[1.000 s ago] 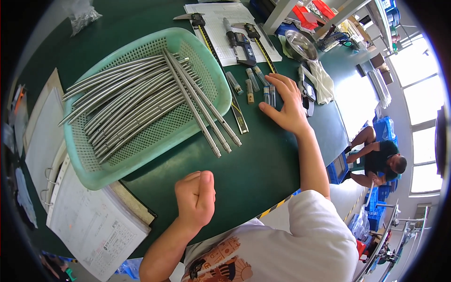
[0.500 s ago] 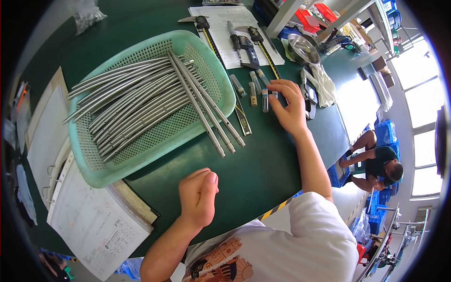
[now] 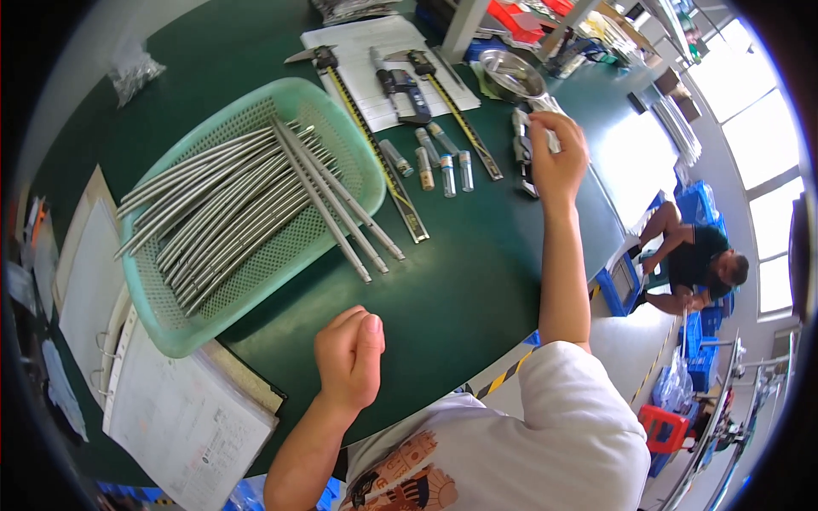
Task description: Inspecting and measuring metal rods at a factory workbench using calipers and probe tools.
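Observation:
My left hand (image 3: pixel 348 358) is a closed fist above the near table edge, thumb on top; whatever it may hold is hidden. On the right, my right hand (image 3: pixel 562 162) has curled fingers over white gloves (image 3: pixel 545 104), beside a digital micrometer (image 3: pixel 522 149). What its fingertips grip, if anything, I cannot make out. A pale green perforated basket (image 3: pixel 362 157) holds many thin steel tubes (image 3: pixel 230 221). Three tubes (image 3: pixel 341 209) lie across the top, their ends jutting over the near right rim. Between basket and right hand stand or lie several small capped vials (image 3: pixel 448 175).
Two digital calipers (image 3: pixel 354 106) and another micrometer (image 3: pixel 405 89) lie over paper sheets (image 3: pixel 349 38). Beyond is a metal bowl (image 3: pixel 511 75). An open ring binder (image 3: pixel 183 417) lies at left, partly under the basket. At right, a person (image 3: pixel 711 264) sits beside blue crates.
My right hand has moved right, from the vials to the gloves and micrometer, and its fingers have curled in. The left fist stays much the same. The view has shifted slightly.

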`<control>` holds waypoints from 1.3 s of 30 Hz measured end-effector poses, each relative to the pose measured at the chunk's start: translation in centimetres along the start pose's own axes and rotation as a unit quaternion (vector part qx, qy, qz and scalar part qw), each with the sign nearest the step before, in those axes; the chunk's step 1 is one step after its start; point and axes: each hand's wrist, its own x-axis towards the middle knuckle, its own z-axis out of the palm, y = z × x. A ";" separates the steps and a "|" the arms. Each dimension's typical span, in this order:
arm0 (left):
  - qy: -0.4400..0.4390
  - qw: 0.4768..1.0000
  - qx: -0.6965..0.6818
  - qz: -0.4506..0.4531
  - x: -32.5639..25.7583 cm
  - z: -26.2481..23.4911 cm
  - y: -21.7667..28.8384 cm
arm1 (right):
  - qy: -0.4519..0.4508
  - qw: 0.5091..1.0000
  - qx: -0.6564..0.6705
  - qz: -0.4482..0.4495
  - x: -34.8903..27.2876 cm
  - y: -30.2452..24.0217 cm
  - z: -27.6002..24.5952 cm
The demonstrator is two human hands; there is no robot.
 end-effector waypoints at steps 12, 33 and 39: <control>0.000 0.998 0.039 0.058 -1.0 0.8 -0.7 | 0.144 0.963 -0.171 0.151 -0.9 5.4 -2.9; 0.064 0.979 0.193 0.001 -0.1 1.0 0.9 | -0.445 0.888 -0.080 0.085 11.8 11.5 6.7; 0.052 0.957 0.284 0.016 -0.5 1.2 0.7 | -0.515 0.848 -0.088 0.091 12.0 12.6 8.5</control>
